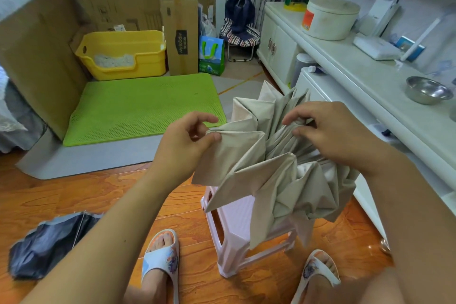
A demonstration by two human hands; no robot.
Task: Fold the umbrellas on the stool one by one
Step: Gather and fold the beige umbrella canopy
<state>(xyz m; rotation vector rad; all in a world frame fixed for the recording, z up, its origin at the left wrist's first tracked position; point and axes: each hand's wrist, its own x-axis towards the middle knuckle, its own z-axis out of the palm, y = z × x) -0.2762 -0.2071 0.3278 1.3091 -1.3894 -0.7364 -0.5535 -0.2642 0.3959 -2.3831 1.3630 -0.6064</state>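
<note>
Beige umbrella point(269, 168) bunched over the pink stool point(237, 224), canopy loose in pleated folds, draped down the stool's right side and front. Left hand point(182, 140) at the umbrella's left edge, thumb and forefinger pinching one pleat tip. Right hand point(330, 131) at the upper right of the umbrella, fingers curled into gathered cloth near the centre of the folds. Both hands above the stool, apart from each other, with the canopy spread between them.

Long axis hard to tell: shaft and handle hidden under cloth; pleats fanning outward from a point just beside the right hand, tips pointing up, left and down.

Left of the stool on the wood floor, well apart: dark umbrella point(49, 244), partly collapsed, a thin metal rib showing. Two slippered feet in front of the stool, one each side.

Beyond the stool: green mat point(143, 108), yellow bin point(123, 54), tall carton point(181, 32) printed with a brand reading roughly "Mytoodle", vertical, not fully legible. Right of the stool: white cabinet point(345, 61) bearing a steel bowl point(428, 90).
</note>
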